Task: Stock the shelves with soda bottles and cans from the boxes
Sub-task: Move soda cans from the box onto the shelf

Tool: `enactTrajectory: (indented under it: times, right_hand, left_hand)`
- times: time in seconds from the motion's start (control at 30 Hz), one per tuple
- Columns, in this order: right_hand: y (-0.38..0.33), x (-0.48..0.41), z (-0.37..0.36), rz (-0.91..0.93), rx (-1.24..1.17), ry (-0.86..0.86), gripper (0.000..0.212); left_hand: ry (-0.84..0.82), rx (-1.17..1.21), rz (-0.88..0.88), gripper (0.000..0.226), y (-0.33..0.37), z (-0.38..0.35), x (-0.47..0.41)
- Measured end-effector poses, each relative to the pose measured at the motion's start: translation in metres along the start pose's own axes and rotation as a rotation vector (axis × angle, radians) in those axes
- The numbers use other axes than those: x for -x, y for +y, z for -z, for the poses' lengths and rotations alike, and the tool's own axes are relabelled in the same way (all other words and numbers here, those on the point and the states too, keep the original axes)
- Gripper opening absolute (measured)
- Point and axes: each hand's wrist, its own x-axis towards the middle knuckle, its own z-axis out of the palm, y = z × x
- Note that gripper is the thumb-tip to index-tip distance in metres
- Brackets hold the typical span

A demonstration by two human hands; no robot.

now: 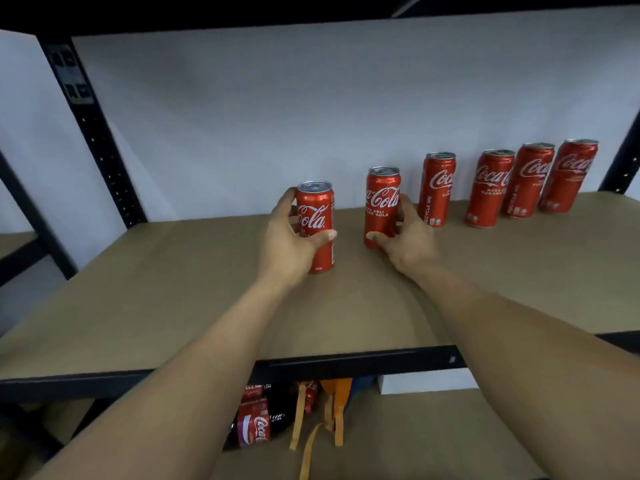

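Left hand [291, 237] is wrapped round the left can [317, 209], right hand [408, 240] round the right can [382, 199]. Both cans stand upright on the shelf [156, 299], a gap between them. Looks like the set-down step to me. Next I'd nudge them back level with the four cans [490, 188] right of the right hand, then let go. Under the wrists, a bottle [254, 426] and orange straps [329, 414] are half hidden by the shelf edge, and I can't see any box.

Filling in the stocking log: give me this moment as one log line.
left hand: holds leftmost Coca-Cola can, upright | right hand: holds next can | shelf: four more cans standing to the right
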Motion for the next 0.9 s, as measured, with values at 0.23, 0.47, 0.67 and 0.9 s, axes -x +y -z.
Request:
enactTrajectory:
  times: [0.23, 0.47, 0.67, 0.9]
  right_hand:
    - [0.007, -0.015, -0.005, 0.015, 0.034, -0.011, 0.095]
    - [0.005, -0.023, -0.009, -0.034, 0.045, -0.036, 0.099]
    - [0.001, 0.002, -0.001, -0.088, 0.163, -0.017, 0.08]
    - [-0.008, 0.075, 0.022, 0.039, 0.593, -0.279, 0.067]
  left_hand:
    - [-0.014, -0.032, -0.074, 0.088, -0.033, -0.022, -0.047]
    - [0.005, -0.042, 0.005, 0.084, -0.042, -0.032, -0.067]
    - [-0.088, -0.298, 0.028, 0.093, -0.053, -0.027, -0.033]
    - [-0.244, -0.895, 0.119, 0.067, -0.029, 0.003, 0.026]
